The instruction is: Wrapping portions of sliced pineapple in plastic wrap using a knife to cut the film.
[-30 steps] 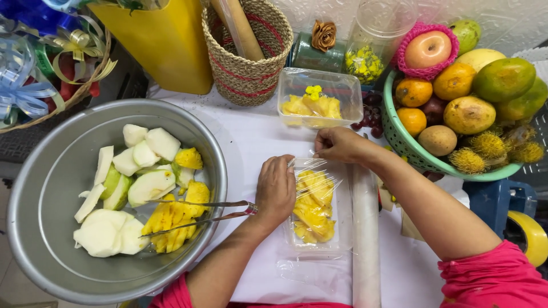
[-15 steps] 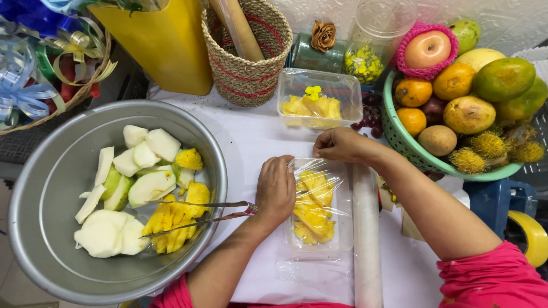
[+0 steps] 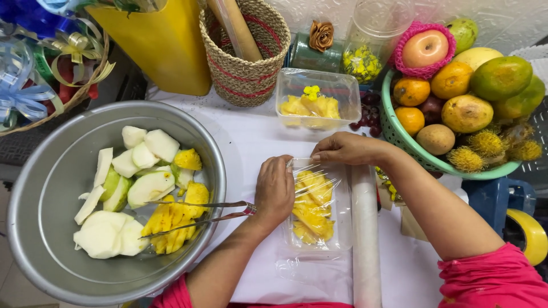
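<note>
Clear plastic tray [image 3: 317, 211] of yellow fruit mid-bench under cling film, second clear tray [image 3: 317, 101] behind it.

yellow pineapple chunks [image 3: 311, 208] under clear film, and silver tongs [image 3: 200, 212] across a grey steel bowl [image 3: 40, 228] of pale green-white fruit slices [image 3: 142, 171]. tan woven basket [image 3: 251, 57] striped red, mint-green fruit basket [image 3: 399, 137], bright pink sleeve [image 3: 496, 279].

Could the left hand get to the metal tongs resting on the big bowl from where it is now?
Probably yes. The left hand rests on the wrapped pineapple tray, and the tongs end right beside it on the bowl's rim, with nothing between.
</note>
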